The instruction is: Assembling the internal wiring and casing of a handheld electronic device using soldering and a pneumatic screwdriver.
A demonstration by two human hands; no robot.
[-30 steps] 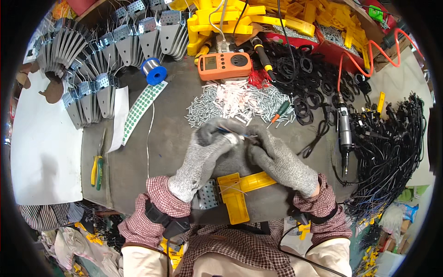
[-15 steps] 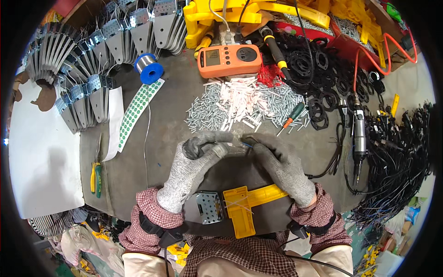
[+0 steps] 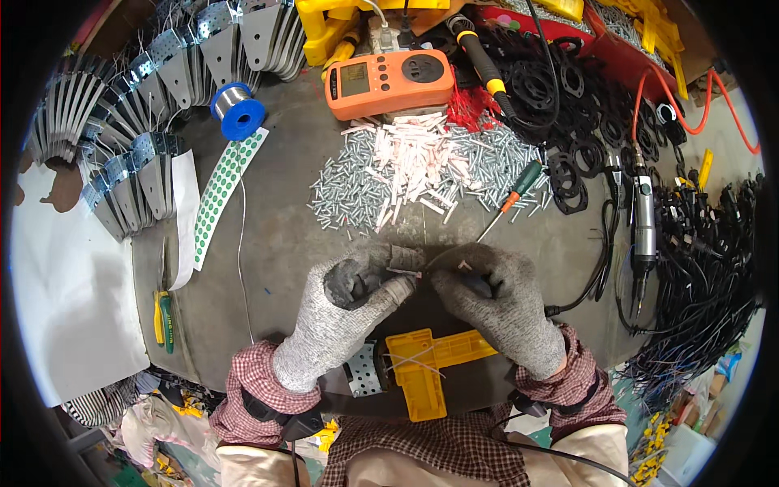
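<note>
Head view: straight toward the person from the meter (image 3: 389,83), the left hand (image 3: 345,284) and the right hand (image 3: 497,286) face each other above the bench (image 3: 284,211), fingertips near one another. Both wear grey gloves.

The left hand is pinched narrow, thumb and forefinger closed on a pale sliver (image 3: 412,273), the other fingers curled into the palm. The sliver lies in the small gap on the meter's near side, well apart from it. Its long axis runs roughly side to side, square to the line from the meter to the person, and its free end points to the right hand. The left hand is the nearer, since it has the sliver in its grip; the right fingertips sit just beyond that free end.

The right hand is bent inward, thumb and fingers drawn close together. Something thin seems to show at its fingertips, but dark glove against dark bench blurs it, so I cannot tell whether it grips anything.

Nearer the person than the hands, still in line with the meter, lies a yellow part (image 3: 425,388), one arm reaching right beneath the right hand. A holed plate (image 3: 364,373) is just to its left. Close against the meter's near side are pale tubes (image 3: 414,158) among screws (image 3: 341,187); to the right of these a screwdriver (image 3: 523,183) slants, its tip toward the right hand. The spool (image 3: 242,120) is left of the meter.
</note>
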